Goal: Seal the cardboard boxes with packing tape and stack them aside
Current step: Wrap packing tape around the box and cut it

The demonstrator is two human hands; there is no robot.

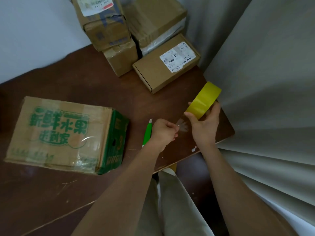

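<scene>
- head view: a yellow roll of packing tape [203,100] is gripped by the right hand [205,124], with fingers curled round its rim and the roll held tilted above the right edge of the brown table [88,79].
- a short clear strip of tape [182,124] is seen pulled out from the roll toward the left hand [162,132], whose fingertips are pinched on the strip's free end.
- a green utility knife [147,132] is laid flat on the table just beside the left hand, partly hidden by it.
- a large cardboard box with green print [59,133] is set on the table to the left of the hands, well apart from the roll; glossy clear tape is visible across its top and near its front corner.
- a flat mailer box with a white label [163,65] is placed at the far side of the table, near the roll.
- 3 more cardboard boxes are grouped behind it in the corner: a taped box with a label [102,23] is stacked on a smaller box [121,60], and a wrapped box [156,23] stands beside them.
- a grey curtain [265,82] is hung along the right side, next to the table's edge.
</scene>
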